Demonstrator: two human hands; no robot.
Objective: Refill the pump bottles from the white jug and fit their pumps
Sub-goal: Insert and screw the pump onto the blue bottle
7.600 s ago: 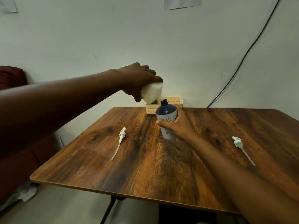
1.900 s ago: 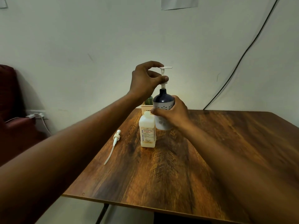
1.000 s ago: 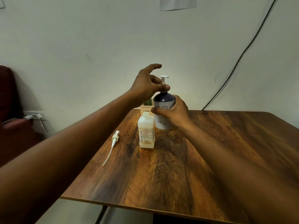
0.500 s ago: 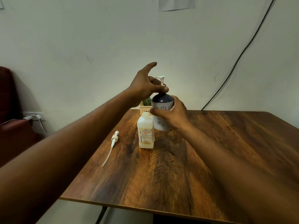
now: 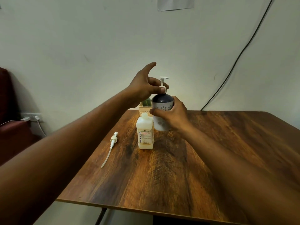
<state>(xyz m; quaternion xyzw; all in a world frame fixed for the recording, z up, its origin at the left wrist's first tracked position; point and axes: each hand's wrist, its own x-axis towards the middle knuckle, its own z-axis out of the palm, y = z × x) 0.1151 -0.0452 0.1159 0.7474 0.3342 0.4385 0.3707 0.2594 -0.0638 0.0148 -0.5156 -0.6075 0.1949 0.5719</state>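
My right hand [image 5: 172, 116] grips a pump bottle [image 5: 162, 104] with a dark blue top and a white patterned body, held just above the table. A white pump [image 5: 163, 83] sits in its neck, and my left hand [image 5: 144, 86] pinches the pump's collar between thumb and fingers while the index finger points up. The white jug [image 5: 145, 133], labelled and uncapped, stands upright on the table just left of the bottle. A second white pump [image 5: 112, 143] with a long tube lies flat on the table to the left.
A cream slotted basket [image 5: 143, 108] holding a green item stands at the table's far edge by the wall. The wooden table [image 5: 178, 168] ends close at the front and left. A black cable [image 5: 235, 62] runs down the wall at right. A dark red seat is at far left.
The pump has gone down into the bottle's neck since 1.9 s ago. My left hand has shifted its pinch round the collar; the bottle and jug stay put.
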